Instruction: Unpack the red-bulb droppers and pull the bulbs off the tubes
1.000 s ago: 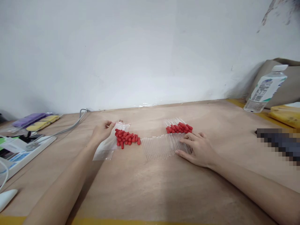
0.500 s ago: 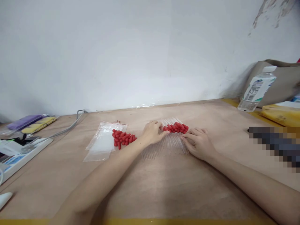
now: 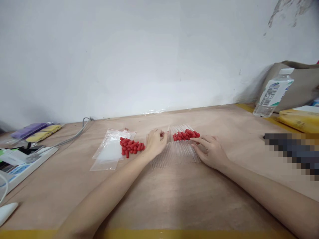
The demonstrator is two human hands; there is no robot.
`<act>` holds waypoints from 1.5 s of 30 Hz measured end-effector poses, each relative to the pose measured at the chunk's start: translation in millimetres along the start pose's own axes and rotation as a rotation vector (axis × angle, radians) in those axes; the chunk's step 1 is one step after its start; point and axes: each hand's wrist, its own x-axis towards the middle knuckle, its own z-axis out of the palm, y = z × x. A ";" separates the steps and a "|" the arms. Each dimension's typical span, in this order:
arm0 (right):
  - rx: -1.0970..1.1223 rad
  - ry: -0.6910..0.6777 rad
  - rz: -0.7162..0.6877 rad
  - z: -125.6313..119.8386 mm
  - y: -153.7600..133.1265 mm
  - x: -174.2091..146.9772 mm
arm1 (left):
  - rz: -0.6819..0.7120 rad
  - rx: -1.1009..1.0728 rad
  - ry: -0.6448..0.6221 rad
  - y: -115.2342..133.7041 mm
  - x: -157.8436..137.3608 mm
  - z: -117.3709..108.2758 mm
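Note:
A row of thin clear tubes [image 3: 174,154] lies side by side, with a cluster of small red rubber bulbs [image 3: 185,134] across their upper part. At the left of the row is my left hand [image 3: 157,142], its fingers curled together. Something thin and pale shows by its fingertips, too small to name. My right hand [image 3: 211,149] rests at the row's right end, thumb and forefinger apart, the forefinger reaching the nearest red bulbs. A pile of loose red bulbs [image 3: 131,146] lies left of my left wrist, partly on clear zip bags [image 3: 106,151].
Far left, a white power strip [image 3: 32,169] with a grey cable [image 3: 72,136] lies near purple [image 3: 31,129] and yellow packets [image 3: 42,133]. A plastic bottle [image 3: 270,96] stands back right before a grey-brown bag [image 3: 296,86]. A yellow package [image 3: 299,119] lies beside it.
My left hand has drawn back left from the bulb cluster, and its fingers have curled in. My right forefinger and thumb have spread slightly; that hand stays at the row's right end.

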 end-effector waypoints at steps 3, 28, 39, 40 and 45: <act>0.079 0.023 -0.039 1.1 -3.3 0.8 | 0.084 -0.035 0.040 -12.8 -29.7 -22.5; 0.111 -0.130 -0.373 10.6 -47.8 0.7 | 0.702 0.138 0.039 -23.8 -71.5 -21.5; 0.296 -0.146 -0.422 22.2 -45.7 -3.1 | 0.836 0.103 0.170 -18.9 -73.1 -10.3; 0.312 -0.139 -0.424 23.1 -46.0 -3.8 | 0.839 0.096 0.177 -18.1 -73.5 -10.6; 0.327 -0.119 -0.470 22.9 -48.1 -6.0 | 0.834 0.068 0.128 -15.5 -75.5 -12.7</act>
